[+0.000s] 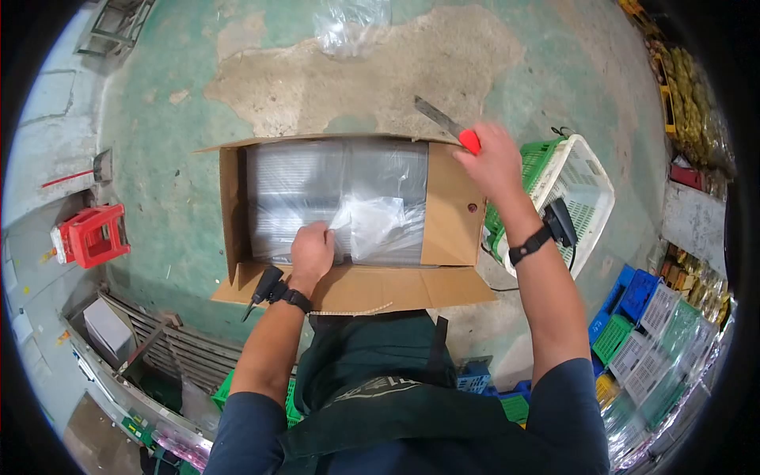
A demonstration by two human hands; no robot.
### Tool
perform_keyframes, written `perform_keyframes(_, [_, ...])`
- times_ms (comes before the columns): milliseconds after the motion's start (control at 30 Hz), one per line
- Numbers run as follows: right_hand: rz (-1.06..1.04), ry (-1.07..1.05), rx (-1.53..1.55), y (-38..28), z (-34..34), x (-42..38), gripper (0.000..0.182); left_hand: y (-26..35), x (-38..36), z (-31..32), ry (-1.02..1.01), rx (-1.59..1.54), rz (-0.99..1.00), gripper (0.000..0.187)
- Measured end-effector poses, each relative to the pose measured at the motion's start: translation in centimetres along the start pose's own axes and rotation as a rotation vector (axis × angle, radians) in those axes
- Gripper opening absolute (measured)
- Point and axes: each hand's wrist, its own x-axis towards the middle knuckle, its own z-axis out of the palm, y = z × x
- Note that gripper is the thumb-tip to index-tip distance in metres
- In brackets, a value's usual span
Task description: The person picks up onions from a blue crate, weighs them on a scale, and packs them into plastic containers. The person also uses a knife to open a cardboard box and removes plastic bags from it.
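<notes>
1. Wrinkled clear plastic point(380, 218) lies inside an open brown carton point(453, 215).
2. Left hand point(313, 250) pinches it, hiding part; right hand point(492, 163) grips a red-handled knife point(445, 121).
3. White crate point(594, 168) stands right of the carton.

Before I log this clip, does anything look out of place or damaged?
Yes: beyond the open brown cardboard box, the green-coated floor has a large, ragged greyish-brown patch where its coating looks worn away. Crumpled clear plastic also lies loose near its far edge, like stray packaging.
</notes>
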Motion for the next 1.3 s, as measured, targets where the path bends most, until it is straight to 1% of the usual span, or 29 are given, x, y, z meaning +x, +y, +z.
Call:
perform_keyframes(33, [-0.008,0.007,0.001,0.0,-0.5,-0.9,0.03,0.1,0.0,-1.0,-0.058,0.02,-0.12,0.025])
perform_keyframes(67, [0.049,0.041,0.087,0.1,-0.9,-2.0,0.029,0.0,0.3,-2.1,-0.047,0.018,-0.124,0.025])
perform_keyframes(100, [0.106,0.073,0.175,0.1,-1.3,-3.3,0.028,0.1,0.7,-3.7,-0.088,-0.03,-0.248,0.029])
perform_keyframes(133, [0.095,0.079,0.175,0.1,-1.7,-4.5,0.028,0.1,0.8,-5.2,-0.128,-0.082,-0.37,0.035])
perform_keyframes(200, [0.203,0.037,0.243,0.1,-2.5,-7.2,0.029,0.5,0.5,-7.7,-0.09,-0.162,-0.387,0.039])
perform_keyframes(233, [0.231,-0.01,0.275,0.4,-2.9,-8.6,0.029,0.6,0.3,-8.9,-0.065,-0.237,-0.403,0.047])
perform_keyframes(267, [0.257,-0.054,0.306,0.4,-3.3,-9.9,0.03,0.0,0.3,-9.6,-0.128,-0.275,-0.432,0.058])
perform_keyframes(300, [0.291,-0.061,0.31,-0.2,-4.1,-11.1,0.031,0.4,-0.3,-10.4,-0.109,-0.28,-0.428,0.058])
perform_keyframes(367, [0.313,-0.047,0.312,-0.9,-5.5,-13.2,0.032,1.7,-2.3,-11.7,-0.071,-0.309,-0.336,0.051])
perform_keyframes(400, [0.375,-0.089,0.312,-0.9,-6.0,-14.4,0.033,3.0,-3.2,-12.7,-0.005,-0.397,-0.327,0.037])
perform_keyframes(433, [0.439,-0.131,0.311,-0.9,-6.4,-15.4,0.034,3.8,-3.7,-15.3,0.008,-0.401,-0.318,0.037])
perform_keyframes(500, [0.458,-0.13,0.309,-1.4,-6.9,-17.0,0.035,5.4,-5.4,-21.5,0.114,-0.587,-0.333,0.021])
perform_keyframes(533, [0.482,-0.144,0.307,-1.9,-7.1,-17.6,0.036,5.4,-6.3,-24.1,0.132,-0.59,-0.329,0.021])
perform_keyframes(600, [0.475,-0.129,0.338,-3.6,-7.0,-18.7,0.037,4.2,-8.4,-29.1,0.241,-0.819,-0.295,0.005])
perform_keyframes(633, [0.489,-0.127,0.364,-4.7,-6.9,-19.1,0.038,3.7,-9.6,-31.3,0.295,-0.933,-0.271,0.008])
perform_keyframes(667, [0.504,-0.13,0.388,-5.8,-6.9,-19.3,0.035,3.6,-10.9,-33.2,0.321,-0.935,-0.261,0.008])
perform_keyframes(700, [0.474,-0.119,0.391,-7.2,-6.7,-19.7,0.035,3.3,-12.9,-34.8,0.365,-1.005,-0.254,0.012])
perform_keyframes(767, [0.567,-0.07,0.858,-10.3,-6.1,-19.9,0.026,2.3,-16.6,-36.4,0.465,-1.087,-0.238,0.016])
perform_keyframes(800, [0.571,-0.109,0.932,-11.9,-6.1,-19.9,0.025,1.9,-18.6,-36.7,0.475,-1.13,-0.187,0.015])
perform_keyframes(867, [0.66,-0.199,1.168,-18.4,-7.9,-19.7,0.026,1.1,-22.7,-38.1,0.523,-1.167,-0.13,0.012])
perform_keyframes(900, [0.605,-0.283,1.235,-19.9,-7.6,-20.1,0.028,1.1,-24.9,-39.0,0.557,-1.164,-0.128,0.01])
perform_keyframes(933, [0.503,-0.333,1.35,-22.5,-7.2,-20.2,0.025,0.9,-27.1,-40.3,0.553,-1.218,-0.183,0.009])
perform_keyframes(967, [0.505,-0.315,1.329,-27.6,-8.1,-20.9,0.021,0.2,-29.5,-41.5,0.556,-1.277,-0.238,0.008])
perform_keyframes(1033, [0.419,-0.467,1.359,-32.7,-6.1,-21.7,0.021,-1.8,-33.7,-41.7,0.7,-1.298,-0.141,0.006])
perform_keyframes(1067, [0.383,-0.55,1.361,-35.1,-4.8,-22.6,0.02,-3.0,-36.0,-41.6,0.814,-1.296,-0.182,0.006])
perform_keyframes(1133, [0.328,-0.723,1.338,-39.9,-1.6,-23.8,0.02,-6.2,-39.8,-41.7,0.819,-1.34,-0.175,0.007])
perform_keyframes(1167, [0.31,-0.806,1.315,-41.8,-0.2,-24.7,0.02,-7.7,-42.2,-42.0,0.911,-1.336,-0.215,0.007])
perform_keyframes(1233, [0.265,-0.969,1.243,-45.5,2.9,-26.4,0.019,-11.2,-47.5,-42.2,1.016,-1.435,-0.336,0.006])
perform_keyframes(1300, [0.179,-1.127,1.107,-48.2,5.2,-26.9,0.019,-13.5,-51.9,-41.8,1.141,-1.423,-0.416,0.007])
